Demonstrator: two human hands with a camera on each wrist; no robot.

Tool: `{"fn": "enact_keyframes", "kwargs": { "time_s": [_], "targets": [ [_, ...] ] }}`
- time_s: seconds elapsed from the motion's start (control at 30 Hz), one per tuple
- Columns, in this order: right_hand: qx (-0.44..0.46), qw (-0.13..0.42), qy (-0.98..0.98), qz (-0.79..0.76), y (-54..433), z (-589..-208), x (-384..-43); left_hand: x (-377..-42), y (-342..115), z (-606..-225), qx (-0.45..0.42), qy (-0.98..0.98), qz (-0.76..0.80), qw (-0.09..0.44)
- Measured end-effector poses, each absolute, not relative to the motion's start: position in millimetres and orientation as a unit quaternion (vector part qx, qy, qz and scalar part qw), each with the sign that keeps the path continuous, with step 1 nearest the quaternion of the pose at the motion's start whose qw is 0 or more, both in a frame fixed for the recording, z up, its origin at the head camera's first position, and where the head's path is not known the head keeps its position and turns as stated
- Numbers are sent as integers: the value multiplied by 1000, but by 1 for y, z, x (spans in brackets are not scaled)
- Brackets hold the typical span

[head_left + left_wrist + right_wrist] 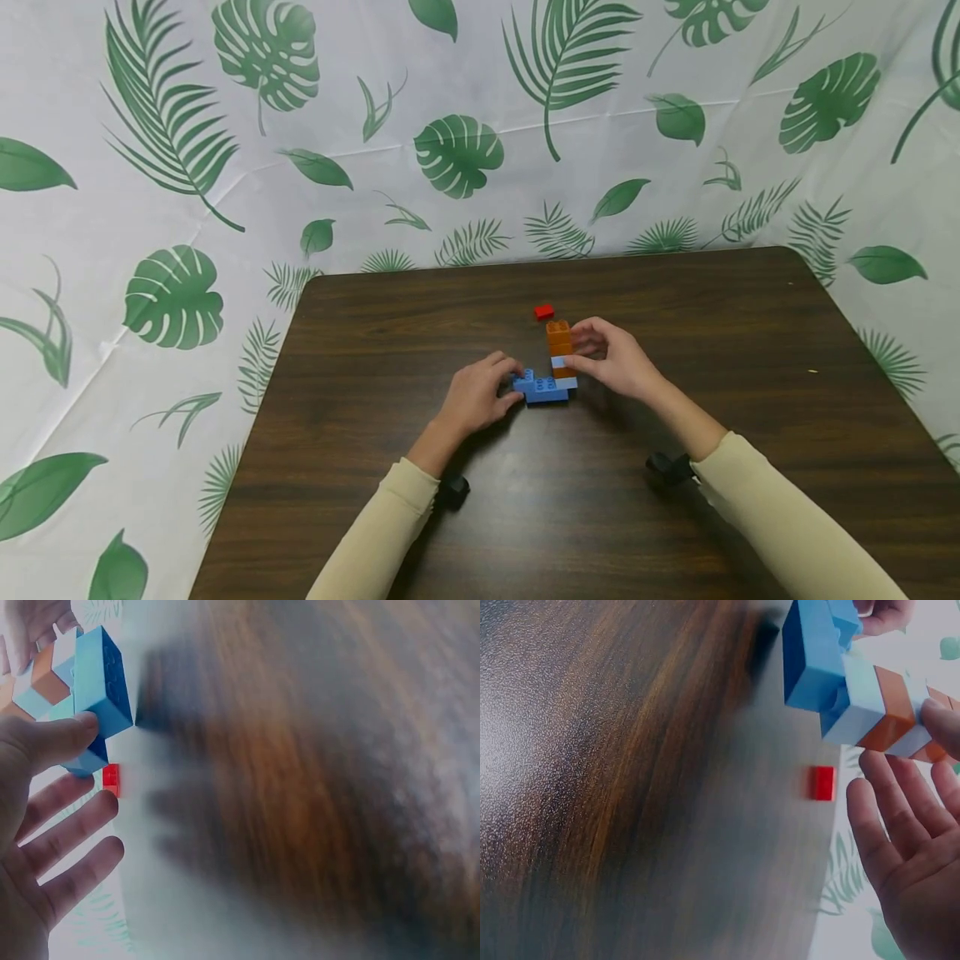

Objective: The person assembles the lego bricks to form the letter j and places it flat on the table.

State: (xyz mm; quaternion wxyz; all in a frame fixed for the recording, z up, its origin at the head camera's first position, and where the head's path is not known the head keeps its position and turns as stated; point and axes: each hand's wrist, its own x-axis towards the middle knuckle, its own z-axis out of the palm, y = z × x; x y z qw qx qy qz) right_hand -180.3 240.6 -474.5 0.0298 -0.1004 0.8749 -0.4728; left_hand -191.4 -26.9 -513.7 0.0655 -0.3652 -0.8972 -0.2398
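Between the two hands stands one joined toy brick build. Its low left part is blue bricks, with a smaller blue brick on top at the left end. At its right end rises a column of orange bricks with light blue bricks in between. My left hand pinches the blue left end, thumb on the near face, other fingers spread in the left wrist view. The right hand holds the column from the right, its thumb on a light blue brick; the index fingertip is partly hidden behind the column.
A small loose red brick lies on the dark wood table just behind the column. Behind the table hangs a white cloth with green leaves. A black wrist device is on the left arm, another on the right.
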Motion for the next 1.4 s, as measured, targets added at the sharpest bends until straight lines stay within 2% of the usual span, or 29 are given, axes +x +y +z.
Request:
{"fn": "enact_keyframes", "kwargs": {
  "time_s": [0.4, 0.9, 1.4],
  "targets": [
    [-48, 72, 853, -515, 238, -487, -187, -191, -31, -511, -353, -907, -219, 68],
    [-50, 135, 851, -505, 235, -501, -199, -197, -29, -514, -341, -916, -202, 63],
    [-39, 123, 851, -509, 236, -512, -199, -202, -25, -518, -344, -915, -197, 71]
  ]
}}
